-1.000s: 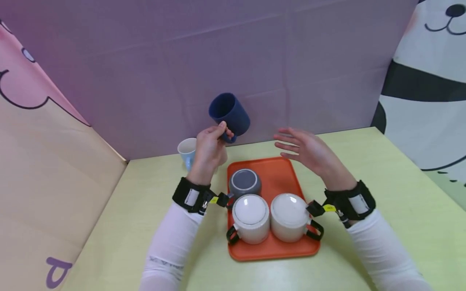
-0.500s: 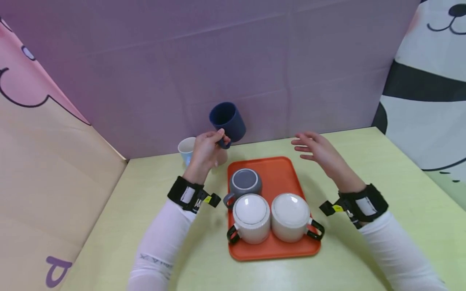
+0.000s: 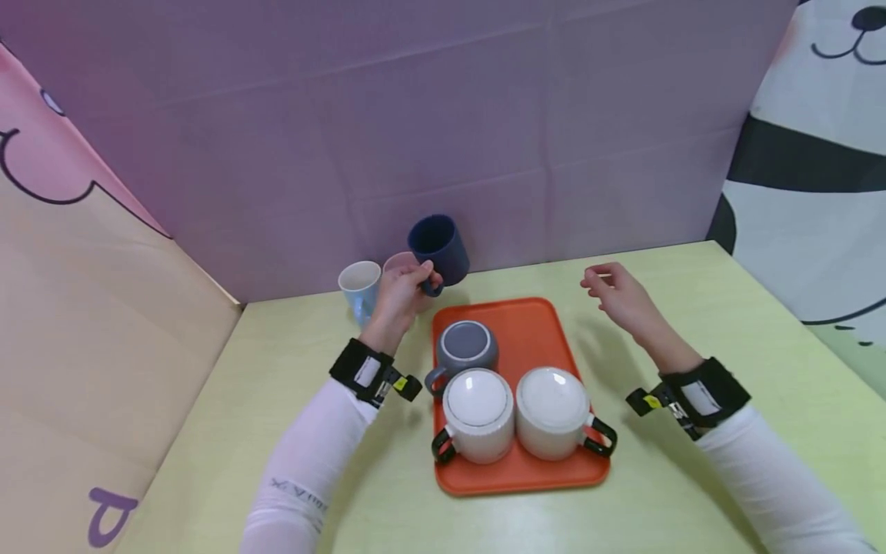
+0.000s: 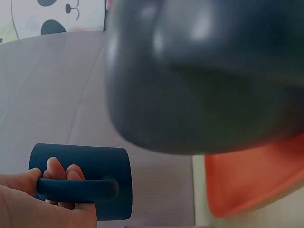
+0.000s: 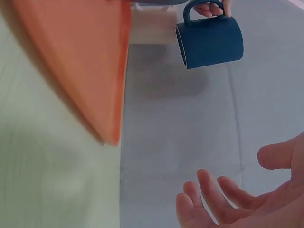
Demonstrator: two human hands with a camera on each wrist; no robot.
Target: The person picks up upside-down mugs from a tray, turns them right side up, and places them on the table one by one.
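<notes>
Six mugs in view. My left hand (image 3: 400,296) is gripping one dark blue mug (image 3: 439,248) by its handle, aloft just beyond the orange tray (image 3: 540,331). The tray is holding three upturned mugs: one grey (image 3: 465,348), two white (image 3: 478,415). Behind my left hand are standing a light blue mug (image 3: 359,285) and a pink one (image 3: 399,263). My right hand (image 3: 618,296) is hovering empty, fingers loosely curled.

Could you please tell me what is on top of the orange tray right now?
On the orange tray stand three upturned mugs: a grey mug and two white mugs. Whatever lies beneath them is covered.
</notes>
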